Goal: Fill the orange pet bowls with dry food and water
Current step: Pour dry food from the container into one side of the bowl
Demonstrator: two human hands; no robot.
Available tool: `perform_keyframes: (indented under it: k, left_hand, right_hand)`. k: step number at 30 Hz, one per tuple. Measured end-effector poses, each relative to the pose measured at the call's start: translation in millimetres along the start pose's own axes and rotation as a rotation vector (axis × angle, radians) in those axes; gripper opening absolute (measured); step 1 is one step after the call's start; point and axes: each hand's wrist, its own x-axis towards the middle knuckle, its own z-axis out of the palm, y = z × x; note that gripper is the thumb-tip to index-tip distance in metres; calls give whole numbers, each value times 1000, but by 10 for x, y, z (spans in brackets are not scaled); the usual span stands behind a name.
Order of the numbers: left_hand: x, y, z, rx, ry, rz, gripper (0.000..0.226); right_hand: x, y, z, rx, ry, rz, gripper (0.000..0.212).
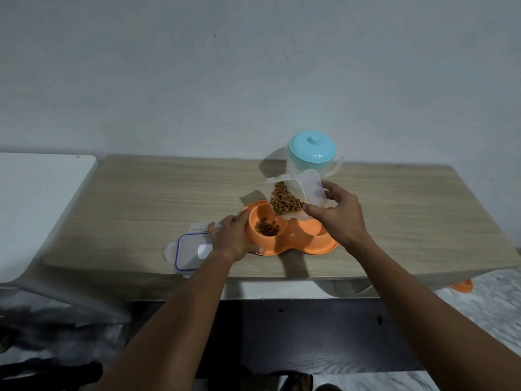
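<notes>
Orange pet bowls (293,245), braced at the rim by our left hand (232,239); our right hand (338,214) holds the clear container (313,187) tilted so kibble (284,200) drops just below the grip.

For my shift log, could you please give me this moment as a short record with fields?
surface: wooden table
right hand: holds clear container of kibble, tilted over left compartment
left hand: holds orange double bowl at its left end
left compartment: some kibble inside
right compartment: looks empty, no water seen
lid: flat on table, left of bowl
pitcher: behind bowl, teal cover on
</notes>
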Motion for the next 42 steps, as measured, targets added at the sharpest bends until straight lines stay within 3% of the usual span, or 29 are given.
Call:
perform_keyframes:
  k: [31,42]
  left_hand:
    - [-26,5,-13,-5,6,0,112]
    - [-22,4,-10,-16,-10,-13,113]
  right_hand:
    - [4,-71,-23,-27,-31,-13,68]
    - [26,53,5,88,-7,119,66]
